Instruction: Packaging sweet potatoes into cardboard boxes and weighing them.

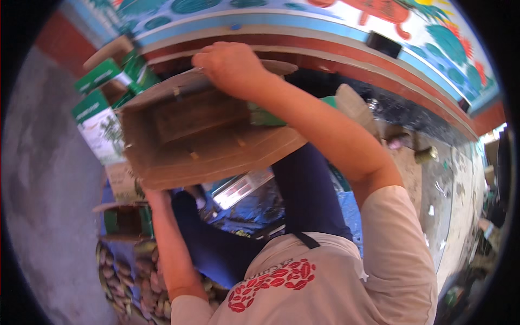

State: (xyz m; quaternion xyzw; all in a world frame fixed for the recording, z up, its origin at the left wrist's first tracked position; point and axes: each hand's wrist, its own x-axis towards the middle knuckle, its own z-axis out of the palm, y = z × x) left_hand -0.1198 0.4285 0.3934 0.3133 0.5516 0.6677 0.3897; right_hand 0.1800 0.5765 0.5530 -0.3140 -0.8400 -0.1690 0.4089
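Note:
I hold a brown cardboard box (206,141) tilted on its side, its open face turned toward me. My right hand (230,65) grips the box's upper edge, fingers curled over the flap. Reaching in from below, my left hand (155,196) supports the lower left corner and is mostly hidden behind the cardboard. The box's inside looks bare except for a green item (265,116) showing just under my right forearm. I cannot tell whether that item is in the box or behind it.
Green-and-white cartons (97,111) are stacked at the left beside the box. A heap of greenish-brown oval fruits (135,271) lies at the lower left. Blue plastic sheeting (254,211) lies below the box. A painted wall (325,21) with a red ledge runs along the top.

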